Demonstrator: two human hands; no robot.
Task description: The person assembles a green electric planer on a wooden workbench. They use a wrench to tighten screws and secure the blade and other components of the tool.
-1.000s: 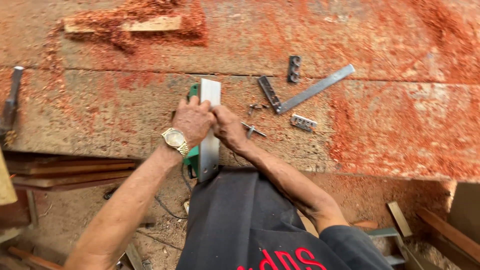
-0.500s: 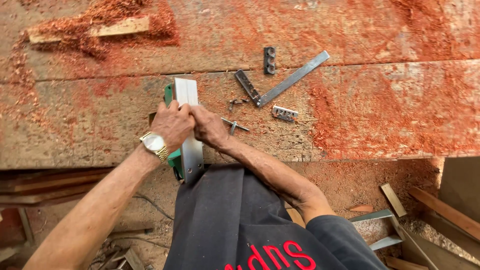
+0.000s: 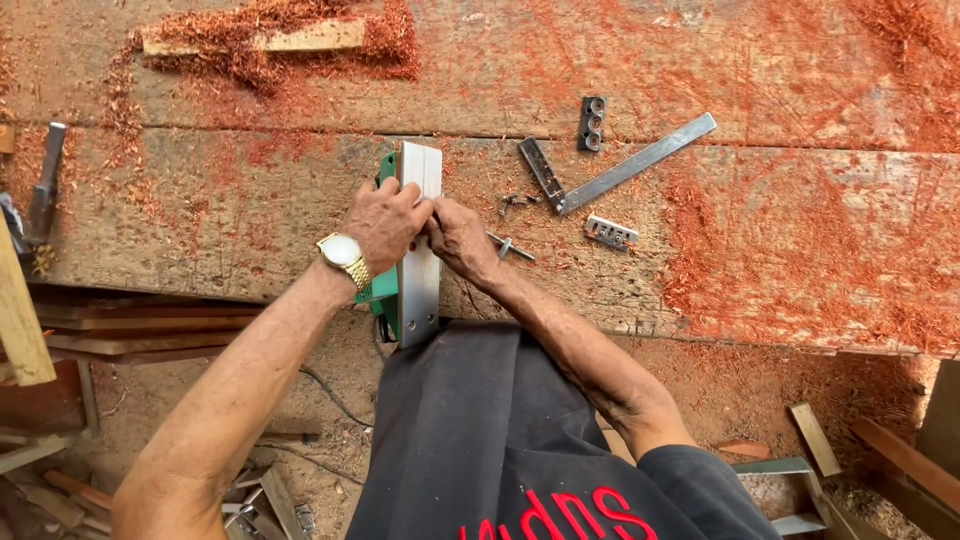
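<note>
head view looks down on a rough wooden desk (image 3: 200, 215) covered with red sawdust. at the far left edge a metal tool (image 3: 42, 185) lies on the desk, and at the top left a small wood strip (image 3: 300, 38) sits in a heap of shavings. the left hand (image 3: 383, 222), with a gold watch (image 3: 342, 252) on the wrist, rests on a green electric planer (image 3: 412, 250) that lies upside down with its flat grey sole up; the planer hangs a little over the near edge of the desk. the left fingers are curled on the sole, closed around it at its middle. the right hand (image 3: 458, 235) is just beside, touching the planer on its right side; its fingers are bent and pressed together at the sole, but what they pinch i cannot tell. right of the hands lie small screws (image 3: 513, 203), a metal square (image 3: 612, 168), a dark plate with holes (image 3: 592, 123) and a small bright metal piece (image 3: 610, 232).
</note>
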